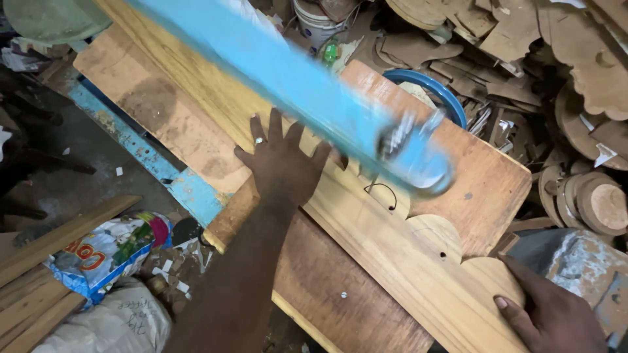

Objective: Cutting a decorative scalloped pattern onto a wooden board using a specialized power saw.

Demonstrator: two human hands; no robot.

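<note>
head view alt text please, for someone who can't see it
A left hand presses flat, fingers spread, on a long pale plank lying diagonally over a workbench, while a blurred blue bar crosses above it. The right hand rests at the plank's near end; wood offcuts are piled to the right.

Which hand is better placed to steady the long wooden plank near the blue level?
Left, probably. The left hand lies flat on the wooden plank beside the blue level; the right hand only touches its near end.

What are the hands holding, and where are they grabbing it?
The left hand lies flat, fingers spread, on the long light plank. The right hand touches the plank's rounded near end. Neither shows a closed grip. The blurred blue bar's holder cannot be told.
</note>
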